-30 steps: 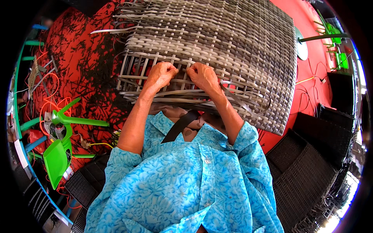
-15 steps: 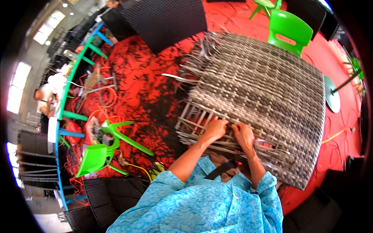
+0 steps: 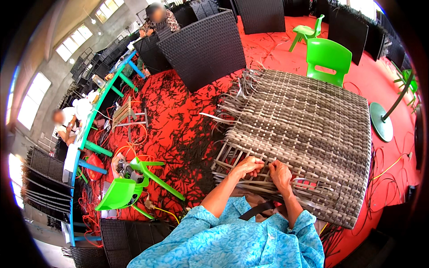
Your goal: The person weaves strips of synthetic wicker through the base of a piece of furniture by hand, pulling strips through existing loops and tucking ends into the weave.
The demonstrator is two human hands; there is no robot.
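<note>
If twelve o'clock is the top of the view, the panel (image 3: 313, 129) lies toward three o'clock from the middle, and both hands are at its near edge. The left hand (image 3: 249, 167) is nearly closed, fingers curled in and thumb close to the forefinger. Just beside it, toward three o'clock, the right hand (image 3: 281, 175) is closed in a pinch, thumb to forefinger. The fingertips are too small here to tell whether either one has a strip between them.

The panel's near edge, its longest in view, runs from ten o'clock to four o'clock. The loose strips (image 3: 219, 118) stick out from its ragged side toward nine and ten, and the part by the hands is only thinly woven, with red showing through.

Around the panel, a green chair (image 3: 330, 58) stands near its edge at one o'clock and a round base (image 3: 380, 123) between two and three. A black panel (image 3: 203, 49) is between ten and eleven, and dark scraps (image 3: 190, 147) litter the red floor (image 3: 158, 107) at nine
</note>
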